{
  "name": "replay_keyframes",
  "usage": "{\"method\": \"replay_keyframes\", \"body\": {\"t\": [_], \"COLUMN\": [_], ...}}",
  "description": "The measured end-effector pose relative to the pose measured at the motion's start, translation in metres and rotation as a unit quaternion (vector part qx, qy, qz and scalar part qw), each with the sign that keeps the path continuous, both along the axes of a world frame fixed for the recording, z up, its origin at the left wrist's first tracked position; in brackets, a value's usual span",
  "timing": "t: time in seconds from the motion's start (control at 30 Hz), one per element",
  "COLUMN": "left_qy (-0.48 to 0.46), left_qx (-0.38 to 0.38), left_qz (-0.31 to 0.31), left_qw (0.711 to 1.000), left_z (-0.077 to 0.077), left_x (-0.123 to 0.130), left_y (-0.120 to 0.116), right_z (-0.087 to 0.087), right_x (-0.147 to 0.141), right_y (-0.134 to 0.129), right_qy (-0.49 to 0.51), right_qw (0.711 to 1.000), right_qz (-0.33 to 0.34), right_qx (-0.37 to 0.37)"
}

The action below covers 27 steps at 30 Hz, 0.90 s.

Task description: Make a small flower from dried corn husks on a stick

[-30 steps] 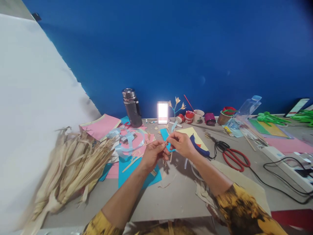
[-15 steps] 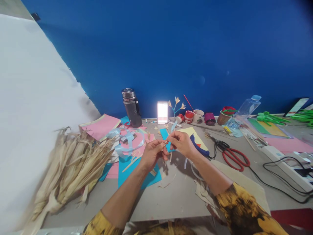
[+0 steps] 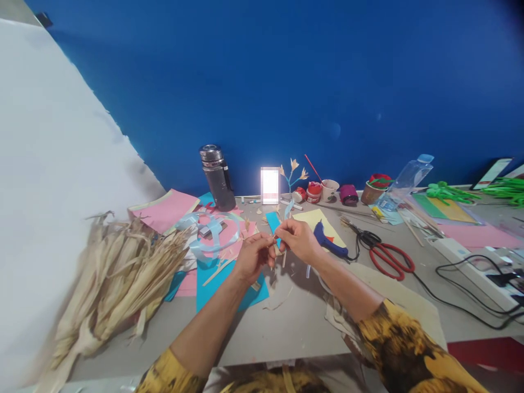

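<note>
My left hand (image 3: 254,255) and my right hand (image 3: 301,239) meet above the middle of the table, fingertips almost touching. Both are closed in a pinch on a small tan piece of corn husk (image 3: 274,237), mostly hidden by the fingers. A blue paper strip (image 3: 272,220) lies just behind the fingers. Under my left forearm is a larger sheet of blue paper (image 3: 213,289), with pale husk scraps on it. To the right of my right hand, a blue glue gun (image 3: 329,240) rests on yellow paper (image 3: 309,218).
A bundle of dried corn husks (image 3: 118,278) lies at left, near a coil of pale blue ribbon (image 3: 196,248). A dark flask (image 3: 218,180) stands at the back. Red-handled scissors (image 3: 391,262), a white power strip (image 3: 477,273) with black cables and a tilted plastic bottle (image 3: 409,177) are at right.
My fingertips have drawn closer together, covering more of the husk piece. The view has shifted slightly, moving the table things a little left and up in the picture.
</note>
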<state>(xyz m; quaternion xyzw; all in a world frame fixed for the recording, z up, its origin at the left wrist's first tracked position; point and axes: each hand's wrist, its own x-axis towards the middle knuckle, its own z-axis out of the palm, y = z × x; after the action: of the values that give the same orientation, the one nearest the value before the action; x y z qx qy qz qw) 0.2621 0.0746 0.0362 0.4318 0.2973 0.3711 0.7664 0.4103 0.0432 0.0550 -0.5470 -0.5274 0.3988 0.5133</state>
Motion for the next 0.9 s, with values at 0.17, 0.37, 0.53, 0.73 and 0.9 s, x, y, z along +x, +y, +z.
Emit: {"method": "replay_keyframes", "body": {"t": [0.17,0.37,0.53,0.73,0.9], "left_qy": [-0.012,-0.009,0.001,0.009,0.02], "left_qx": [0.001,0.046,0.063,0.064,0.064], "left_qz": [-0.013,-0.055,-0.061,-0.066,-0.069], "left_qw": [1.0,0.997,0.996,0.996,0.995], "left_z": [0.002,0.0044,0.0033,0.0042,0.0046], "left_x": [-0.0003,-0.0033,-0.0048,-0.0059,-0.0065], "left_y": [-0.001,0.0022,0.0047,0.0041,0.0031], "right_z": [-0.0045,0.0009,0.0024,0.0039,0.0019], "right_x": [-0.002,0.0004,0.0015,0.0028,0.006], "right_y": [0.0043,0.0039,0.0037,0.0037,0.0054], "right_qy": [0.076,0.146,0.147,0.144,0.143], "right_qw": [0.997,0.989,0.989,0.988,0.989], "right_qz": [-0.02,-0.026,-0.027,-0.039,-0.042], "right_qx": [-0.024,-0.015,-0.019,-0.028,-0.02]}}
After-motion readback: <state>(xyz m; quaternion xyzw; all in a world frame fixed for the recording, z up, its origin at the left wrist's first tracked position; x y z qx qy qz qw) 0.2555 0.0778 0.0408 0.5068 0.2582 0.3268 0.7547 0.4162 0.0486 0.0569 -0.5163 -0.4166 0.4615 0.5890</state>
